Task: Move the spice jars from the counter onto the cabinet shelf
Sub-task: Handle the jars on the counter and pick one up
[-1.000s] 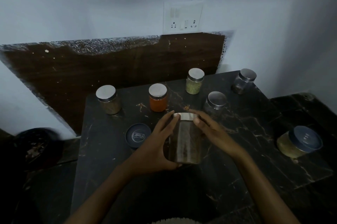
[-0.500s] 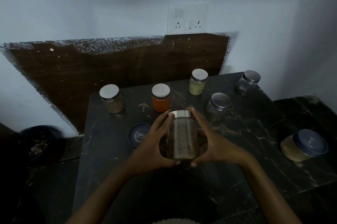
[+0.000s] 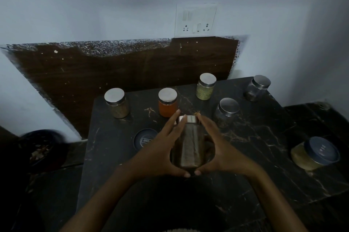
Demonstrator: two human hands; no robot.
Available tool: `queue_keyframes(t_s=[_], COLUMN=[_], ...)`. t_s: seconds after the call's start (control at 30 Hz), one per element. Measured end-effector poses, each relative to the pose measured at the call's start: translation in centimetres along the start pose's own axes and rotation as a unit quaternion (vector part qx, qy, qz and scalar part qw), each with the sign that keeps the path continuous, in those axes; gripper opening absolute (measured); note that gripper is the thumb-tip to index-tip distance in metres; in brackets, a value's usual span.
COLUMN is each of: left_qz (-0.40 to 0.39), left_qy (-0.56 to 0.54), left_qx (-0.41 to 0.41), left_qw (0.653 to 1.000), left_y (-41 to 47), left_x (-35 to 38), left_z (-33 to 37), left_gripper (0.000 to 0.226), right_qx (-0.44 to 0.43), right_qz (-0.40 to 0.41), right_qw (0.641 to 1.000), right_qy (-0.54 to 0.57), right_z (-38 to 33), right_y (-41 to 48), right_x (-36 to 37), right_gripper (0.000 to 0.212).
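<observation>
I look down on the dark marble worktop (image 3: 264, 146). At 3 o'clock from centre sits a wide blue-lidded tub (image 3: 315, 153) of yellowish powder. At centre the left grip (image 3: 160, 154) and right grip (image 3: 222, 154) curl round the tall brown jar (image 3: 190, 146), thumbs meeting under its near end. I cannot tell whether it clears the worktop. Steel-lidded jars stand behind it: tan jar (image 3: 117, 103) at 10 o'clock, orange jar (image 3: 167, 102) at 11, green jar (image 3: 206, 89) at 1, near dark jar (image 3: 227, 111) and far dark jar (image 3: 257, 88) at 2. A blue lid (image 3: 144, 140) lies flat at 9.
</observation>
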State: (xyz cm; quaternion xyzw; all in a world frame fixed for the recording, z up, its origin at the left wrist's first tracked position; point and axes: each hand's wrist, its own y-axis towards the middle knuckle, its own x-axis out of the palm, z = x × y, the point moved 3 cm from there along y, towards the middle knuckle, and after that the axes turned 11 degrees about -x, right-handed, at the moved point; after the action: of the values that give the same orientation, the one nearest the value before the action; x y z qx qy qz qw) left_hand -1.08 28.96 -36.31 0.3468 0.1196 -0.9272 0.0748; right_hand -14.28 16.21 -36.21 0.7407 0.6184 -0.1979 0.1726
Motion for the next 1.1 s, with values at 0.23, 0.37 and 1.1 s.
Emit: queue_keyframes(t_s=[0.23, 0.37, 1.1], left_qz=[0.037, 0.005, 0.009], left_qy=[-0.141, -0.169, -0.178], left_qx=[0.010, 0.003, -0.066], left_qw=[0.989, 0.986, 0.982], left_y=[-0.8, -1.1, -1.0], left_x=[-0.6, -0.3, -1.0], left_z=[0.6, 0.3, 0.1], left_gripper=[0.115, 0.118, 0.126], right_qx=[0.009, 0.015, 0.001], right_qz=[-0.021, -0.013, -0.010], right_qw=[0.998, 0.998, 0.999], right_qy=[0.057, 0.051, 0.044], right_z=[-1.0, -1.4, -2.9], right_y=[-0.7, -0.6, 0.9], right_x=[-1.4, -1.2, -1.1], right_gripper=[0.130, 0.125, 0.122])
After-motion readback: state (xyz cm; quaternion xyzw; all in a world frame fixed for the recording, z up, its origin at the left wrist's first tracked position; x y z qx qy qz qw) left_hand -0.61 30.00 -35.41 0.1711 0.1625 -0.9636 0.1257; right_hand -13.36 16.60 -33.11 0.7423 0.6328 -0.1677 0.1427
